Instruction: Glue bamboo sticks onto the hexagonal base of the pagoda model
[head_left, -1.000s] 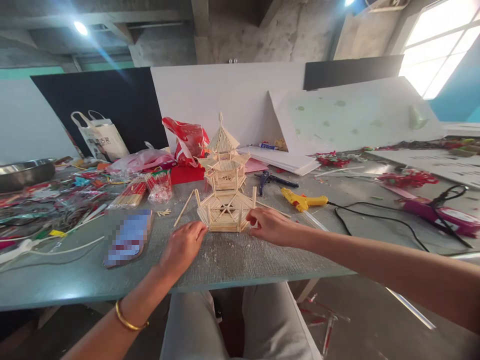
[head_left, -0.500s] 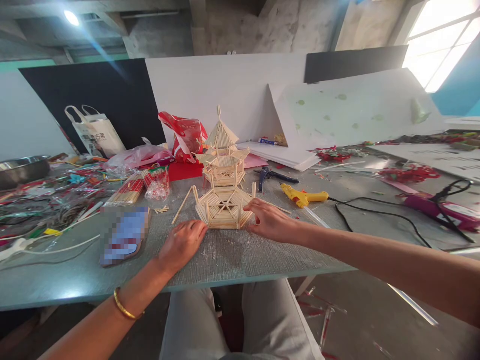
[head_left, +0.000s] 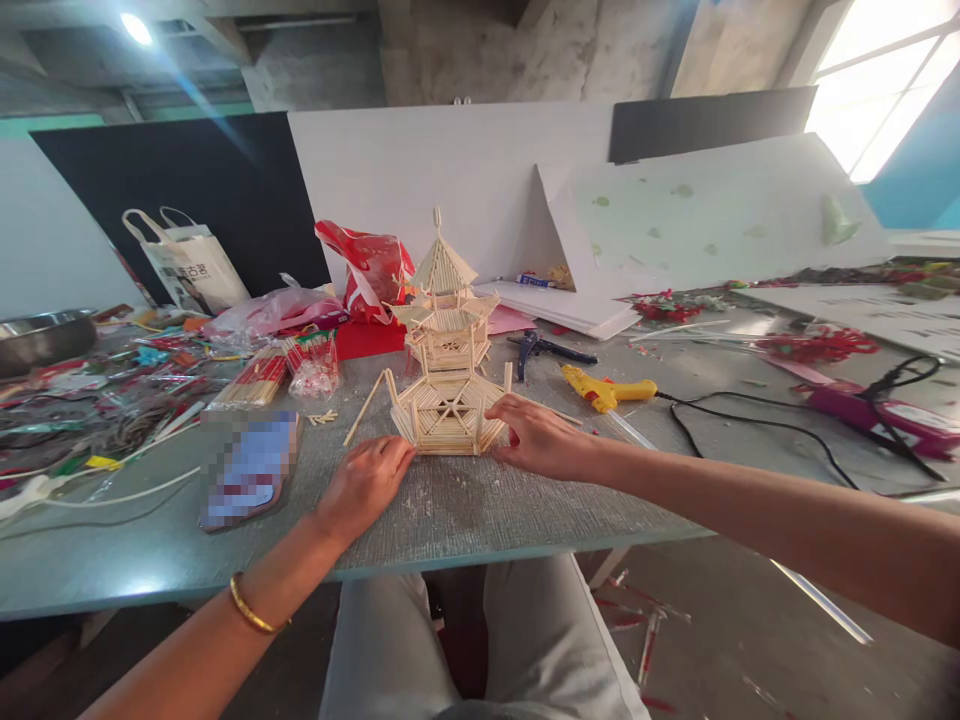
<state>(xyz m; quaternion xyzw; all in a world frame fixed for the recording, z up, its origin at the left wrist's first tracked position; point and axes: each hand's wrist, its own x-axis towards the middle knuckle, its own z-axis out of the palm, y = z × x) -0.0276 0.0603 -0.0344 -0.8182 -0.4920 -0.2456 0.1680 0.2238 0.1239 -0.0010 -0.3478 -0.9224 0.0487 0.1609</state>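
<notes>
A hexagonal base (head_left: 442,432) built of thin wooden sticks, with short upright posts at its corners, rests on the table before me. My left hand (head_left: 375,475) has its fingers closed at the base's front left corner. At the right side, my right hand (head_left: 536,437) grips the edge with bent fingers, thumb below; the fingertips are partly hidden. Just behind rises a tiered stick pagoda (head_left: 444,275) with a pointed roof. Loose sticks (head_left: 365,408) lean or lie left of the base.
A yellow glue gun (head_left: 607,388) with a black cord lies to the right, near dark blue pliers-like clamps (head_left: 555,350). A phone (head_left: 251,470) lies at left, with bundled sticks (head_left: 251,380) and wrapped clutter beyond. Behind stands a red plastic bag (head_left: 371,270).
The view has shifted very slightly. Both hands stay at the sides of the stick base, with no clear movement of it.
</notes>
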